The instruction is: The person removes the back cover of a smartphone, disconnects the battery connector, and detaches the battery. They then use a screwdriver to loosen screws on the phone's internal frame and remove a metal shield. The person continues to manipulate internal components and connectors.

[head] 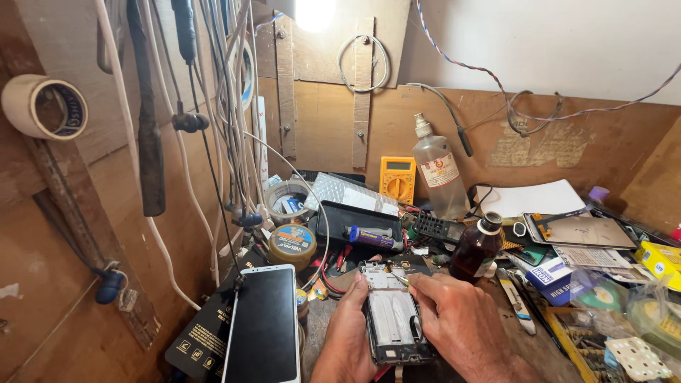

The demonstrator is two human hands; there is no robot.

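Opened phone frame (392, 319) lies back-up on the cluttered counter (489, 354), left hand (349, 333) gripping its left edge to steady it, right hand (454, 319) fingers pinched narrow on tweezers (399, 279) probing its top end, beside a white phone (264, 325).

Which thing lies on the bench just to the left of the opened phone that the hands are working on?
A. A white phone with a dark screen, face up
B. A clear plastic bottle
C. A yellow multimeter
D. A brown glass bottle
A: the white phone lies face up beside the left hand, which steadies the opened phone; the multimeter and both bottles stand further back or to the right.
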